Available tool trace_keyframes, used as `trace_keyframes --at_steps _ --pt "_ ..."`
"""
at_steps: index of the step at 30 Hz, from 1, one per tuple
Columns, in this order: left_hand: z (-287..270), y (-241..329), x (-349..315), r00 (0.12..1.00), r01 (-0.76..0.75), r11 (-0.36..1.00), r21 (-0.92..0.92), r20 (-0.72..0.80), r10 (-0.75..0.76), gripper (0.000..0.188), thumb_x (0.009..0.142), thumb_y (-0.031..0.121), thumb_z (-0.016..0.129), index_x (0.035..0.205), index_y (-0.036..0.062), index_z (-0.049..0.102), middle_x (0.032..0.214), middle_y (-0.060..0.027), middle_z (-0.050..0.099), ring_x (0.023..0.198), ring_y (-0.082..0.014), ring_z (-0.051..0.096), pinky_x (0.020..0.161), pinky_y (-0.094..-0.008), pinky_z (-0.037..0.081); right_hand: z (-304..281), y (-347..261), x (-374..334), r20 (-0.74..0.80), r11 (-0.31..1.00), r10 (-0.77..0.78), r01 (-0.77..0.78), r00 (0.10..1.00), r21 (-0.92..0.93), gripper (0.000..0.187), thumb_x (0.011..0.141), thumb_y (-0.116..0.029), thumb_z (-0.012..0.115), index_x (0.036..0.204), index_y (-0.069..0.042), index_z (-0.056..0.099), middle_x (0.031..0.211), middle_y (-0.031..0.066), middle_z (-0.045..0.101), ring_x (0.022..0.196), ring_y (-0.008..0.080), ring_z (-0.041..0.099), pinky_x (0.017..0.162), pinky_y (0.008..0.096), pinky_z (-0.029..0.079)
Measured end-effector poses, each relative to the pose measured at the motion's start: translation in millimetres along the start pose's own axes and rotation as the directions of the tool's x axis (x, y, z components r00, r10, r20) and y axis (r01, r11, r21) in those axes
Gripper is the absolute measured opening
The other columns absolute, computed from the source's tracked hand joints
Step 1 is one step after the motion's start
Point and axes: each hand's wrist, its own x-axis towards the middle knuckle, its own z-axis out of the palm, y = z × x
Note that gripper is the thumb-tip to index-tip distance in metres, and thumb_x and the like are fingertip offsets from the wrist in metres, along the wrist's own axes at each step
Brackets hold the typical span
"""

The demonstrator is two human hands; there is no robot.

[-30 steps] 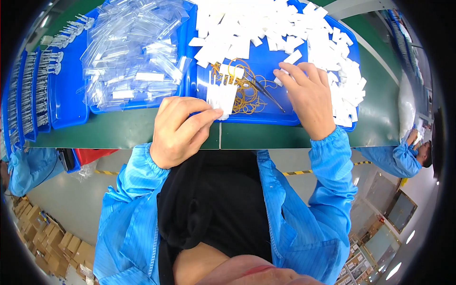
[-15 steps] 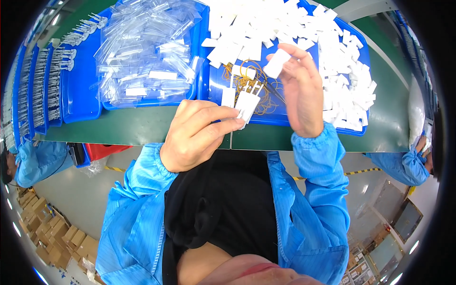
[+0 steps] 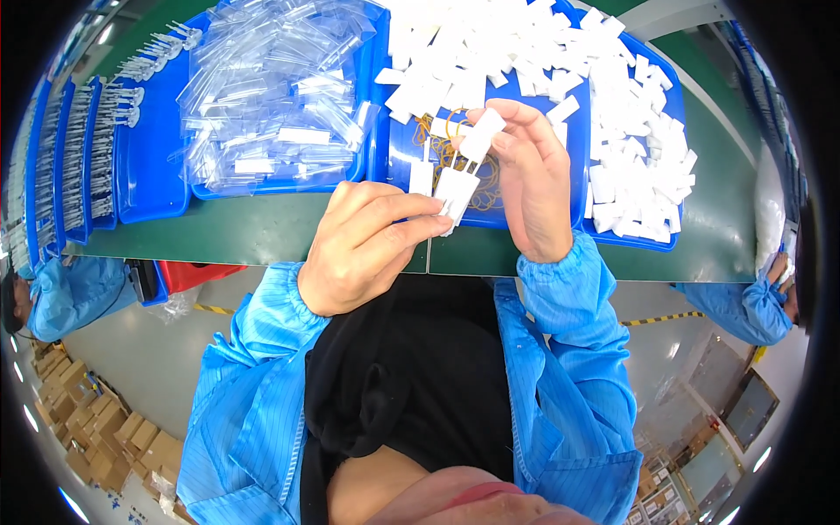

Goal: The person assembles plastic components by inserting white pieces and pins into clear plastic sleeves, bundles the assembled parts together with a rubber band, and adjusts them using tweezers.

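Note:
My left hand [image 3: 367, 249] is closed on several flat white pronged parts [image 3: 456, 189], fanned out beyond the fingertips with their prongs pointing away from me. One of these, the left white piece [image 3: 421, 178], stands apart from the others. Between the thumb and fingers of my right hand [image 3: 535, 179] is a small white rectangular cap [image 3: 482, 133]. Its lower end meets the prongs of the held parts; how far they go in is hidden. Beneath the hands, tangled yellow-brown rubber bands [image 3: 492, 194] lie in a blue tray [image 3: 398, 149].
Loose white caps [image 3: 643, 188] are heaped across the blue trays, far and right. On the left, a blue bin holds clear plastic sleeves [image 3: 262, 105]. Farther left, pronged parts [image 3: 101, 157] stand in rows in blue trays. Blue-sleeved people [image 3: 83, 293] sit at both sides.
My right hand has moved left and slightly toward me, bringing the white cap onto the prongs. My left hand keeps its grip, nearly still.

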Motion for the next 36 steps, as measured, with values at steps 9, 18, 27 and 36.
trace_keyframes --at_steps 9,18,27,36 --pt "0 -1 -1 0.999 0.046 0.999 0.003 0.023 -0.046 0.042 0.064 -0.012 0.074 0.102 0.0060 0.071 0.106 -0.0067 0.070 0.086 -0.0228 0.063 0.075 -0.0333 0.045 -7 6 2 0.031 1.000 0.007 -0.007 1.000 -0.006 0.033 0.091 -0.010 0.057 0.122 0.001 0.054 0.117 0.0171 0.064 0.105 0.0246 0.065 0.100 0.0393 0.047" --pt "2 -5 -4 0.999 0.037 0.999 0.025 0.011 -0.037 0.039 0.066 -0.007 0.073 0.102 0.0069 0.070 0.107 -0.0039 0.069 0.090 -0.0215 0.062 0.071 -0.0331 0.042 -2 5 -4 0.099 0.982 -0.046 0.063 0.994 -0.176 0.027 0.094 -0.007 0.056 0.119 0.002 0.053 0.116 0.0178 0.063 0.102 0.0290 0.068 0.092 0.0388 0.054" --pt "1 -6 -5 1.000 0.017 0.997 0.073 -0.003 -0.017 0.041 0.065 -0.007 0.072 0.103 0.0072 0.070 0.105 -0.0041 0.069 0.089 -0.0221 0.062 0.072 -0.0339 0.043 -8 10 0 0.308 0.980 -0.050 0.106 0.950 -0.169 0.019 0.094 -0.004 0.061 0.112 0.000 0.058 0.110 0.0125 0.066 0.106 0.0197 0.065 0.091 0.0321 0.053" --pt "5 -10 -6 0.990 0.051 0.997 -0.049 -0.127 -0.057 0.044 0.071 -0.011 0.076 0.108 0.0071 0.060 0.102 -0.0082 0.069 0.093 -0.0262 0.066 0.076 -0.0351 0.047 -11 -2 4 0.492 0.964 -0.073 0.188 0.868 -0.189 0.030 0.094 -0.012 0.066 0.122 -0.002 0.059 0.109 0.0112 0.068 0.104 0.0191 0.066 0.087 0.0304 0.054"
